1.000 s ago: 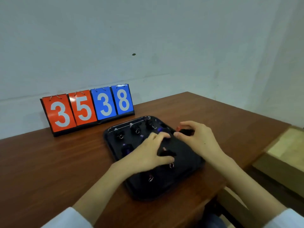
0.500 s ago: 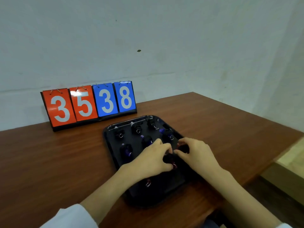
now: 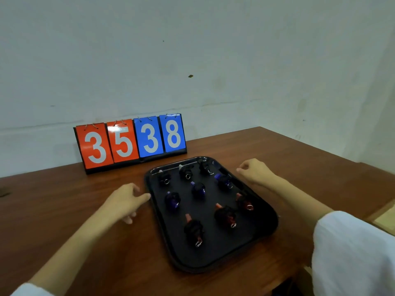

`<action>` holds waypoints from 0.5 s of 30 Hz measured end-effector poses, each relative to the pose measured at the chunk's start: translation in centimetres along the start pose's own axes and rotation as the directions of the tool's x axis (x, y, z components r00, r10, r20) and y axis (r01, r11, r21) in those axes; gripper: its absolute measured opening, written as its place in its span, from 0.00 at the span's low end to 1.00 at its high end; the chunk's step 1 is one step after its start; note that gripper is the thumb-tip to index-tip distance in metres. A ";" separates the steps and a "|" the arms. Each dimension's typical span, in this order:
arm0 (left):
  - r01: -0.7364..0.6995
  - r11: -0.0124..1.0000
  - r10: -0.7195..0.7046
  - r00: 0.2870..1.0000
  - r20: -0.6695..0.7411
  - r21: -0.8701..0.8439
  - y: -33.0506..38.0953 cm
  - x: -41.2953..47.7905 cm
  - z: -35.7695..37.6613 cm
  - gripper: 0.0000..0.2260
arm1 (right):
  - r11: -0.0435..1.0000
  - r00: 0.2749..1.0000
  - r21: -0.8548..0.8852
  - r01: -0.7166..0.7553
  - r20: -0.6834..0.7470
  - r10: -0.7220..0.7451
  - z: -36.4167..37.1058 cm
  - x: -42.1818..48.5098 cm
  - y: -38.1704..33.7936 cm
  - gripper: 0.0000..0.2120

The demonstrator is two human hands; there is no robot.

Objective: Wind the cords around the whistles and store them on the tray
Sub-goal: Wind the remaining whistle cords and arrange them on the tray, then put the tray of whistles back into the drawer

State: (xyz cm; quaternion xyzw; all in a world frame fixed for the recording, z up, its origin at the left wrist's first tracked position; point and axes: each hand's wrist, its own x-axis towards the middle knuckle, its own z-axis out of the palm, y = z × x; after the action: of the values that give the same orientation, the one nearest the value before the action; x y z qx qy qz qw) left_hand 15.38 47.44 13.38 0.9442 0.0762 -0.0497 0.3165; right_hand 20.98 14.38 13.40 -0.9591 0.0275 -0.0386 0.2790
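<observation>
Nine whistles lay on the black tray (image 3: 245, 239) in three rows of three, each wrapped in its dark cord (image 3: 193, 229) with a small metal ring showing at one end. The nearest row was the red whistles (image 3: 225, 215), the middle row the purple whistles (image 3: 198, 189), and the far row the pale-tipped whistles (image 3: 186, 173) close under the tray's back rim. None touched its neighbour.

The left hand (image 3: 125, 201) rested on the table just beside the tray's left rim, fingers relaxed and spread, holding nothing. Its forefinger reached toward the rim, though whether it touched could not be told. The right hand (image 3: 255, 171) hovered by the tray's far right corner, fingers loosely curled and empty, clear of every whistle. White sleeves (image 3: 350, 253) covered both forearms.

The tray sat on a reddish-brown wooden table (image 3: 74, 221), turned slightly askew to its edge. Behind it stood a flip scoreboard (image 3: 130, 142), two orange cards reading 3 and 5, two blue cards reading 3 and 8. A plain, scuffed white wall (image 3: 192, 50) rose behind, marked by a small dark speck (image 3: 190, 76).
</observation>
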 end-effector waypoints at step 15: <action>0.179 0.796 -0.074 0.977 0.200 -0.578 0.2 -2.0 2.7 0.09 | 0.986 0.992 0.112 -0.122 0.031 0.120 1.6 0.6 0.3 0.07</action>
State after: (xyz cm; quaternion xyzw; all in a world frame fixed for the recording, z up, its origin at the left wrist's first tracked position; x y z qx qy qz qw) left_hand 13.38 45.42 11.63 0.7833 0.1243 -0.1236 0.5964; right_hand 21.69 14.93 11.95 -0.9386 0.0801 -0.0117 0.3354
